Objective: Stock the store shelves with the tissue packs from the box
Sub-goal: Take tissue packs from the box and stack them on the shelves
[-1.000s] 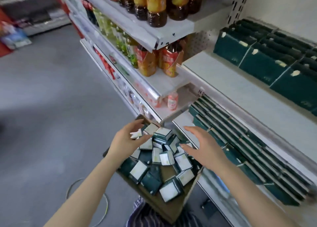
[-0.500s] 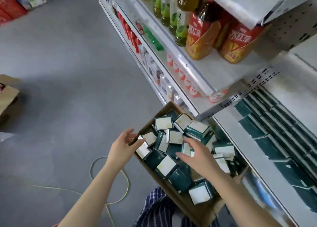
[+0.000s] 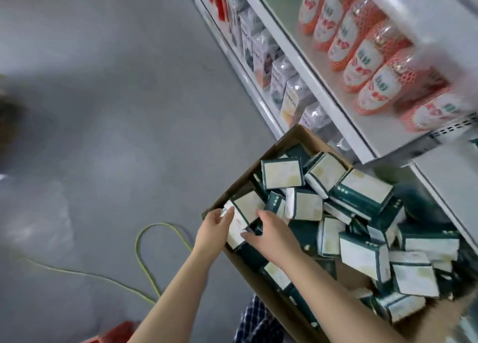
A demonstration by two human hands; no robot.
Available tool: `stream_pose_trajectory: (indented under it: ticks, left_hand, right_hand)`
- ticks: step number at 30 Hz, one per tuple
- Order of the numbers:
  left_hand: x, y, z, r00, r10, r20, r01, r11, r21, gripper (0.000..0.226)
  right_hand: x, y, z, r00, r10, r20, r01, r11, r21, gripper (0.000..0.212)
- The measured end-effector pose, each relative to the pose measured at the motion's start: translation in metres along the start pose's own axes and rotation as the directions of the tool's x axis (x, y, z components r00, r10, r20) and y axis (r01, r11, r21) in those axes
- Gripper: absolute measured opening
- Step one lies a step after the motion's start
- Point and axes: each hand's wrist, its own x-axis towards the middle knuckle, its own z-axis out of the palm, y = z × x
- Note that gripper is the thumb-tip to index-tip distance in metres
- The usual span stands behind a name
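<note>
**Ana:** Four questions. What is on the far left?

**Ben:** A yellow cord [image 3: 155,224] lies looped on the floor. Next comes the left grip [image 3: 214,228]. Its fingers curl round the side of a tissue pack [image 3: 236,226].

**Ana:** And the right grip [image 3: 271,236]?

**Ben:** Its thumb and fingers close on that same tissue pack from the other side, I think. It is a bit blurry.

**Ana:** Where is the tissue pack?

**Ben:** In the near left corner of the box [image 3: 300,138], on top of the other packs [image 3: 362,260].

**Ana:** Which step is this?

**Ben:** Picking one up, I think. Next it must be lifted out and carried right to a shelf [image 3: 289,19]. That shelf holds bottles [image 3: 367,58], so a free spot is needed.
</note>
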Motion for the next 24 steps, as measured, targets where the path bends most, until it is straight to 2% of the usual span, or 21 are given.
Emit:
stream_pose_trajectory:
  ticks: [4, 9, 15, 20, 24]
  left_hand:
    - [0.037, -0.016, 0.017, 0.994, -0.069, 0.085, 0.081, 0.984, -0.156, 0.045]
    - [0.056, -0.027, 0.021, 0.983, -0.1, 0.151, 0.143, 0.942, -0.303, 0.06]
    - [0.058, -0.021, 0.017, 0.982, -0.096, 0.165, 0.149, 0.924, -0.352, 0.056]
    - [0.051, -0.008, 0.019, 0.982, -0.07, 0.175, 0.124, 0.94, -0.317, 0.048]
    - [0.044, -0.004, 0.008, 0.994, 0.046, 0.095, -0.025, 0.977, -0.21, 0.031]
  right_hand:
    - [0.049, 0.013, 0.035, 1.0, 0.022, -0.021, -0.024, 0.996, -0.09, 0.069]
    - [0.078, 0.022, 0.068, 0.999, 0.028, -0.03, -0.035, 0.973, -0.229, 0.076]
    - [0.083, 0.023, 0.071, 0.992, 0.017, -0.123, -0.044, 0.975, -0.22, 0.056]
    - [0.078, 0.022, 0.053, 0.989, 0.102, -0.104, -0.11, 0.99, -0.083, 0.058]
    - [0.053, 0.026, 0.021, 0.991, 0.089, -0.104, -0.063, 0.972, 0.226, 0.043]
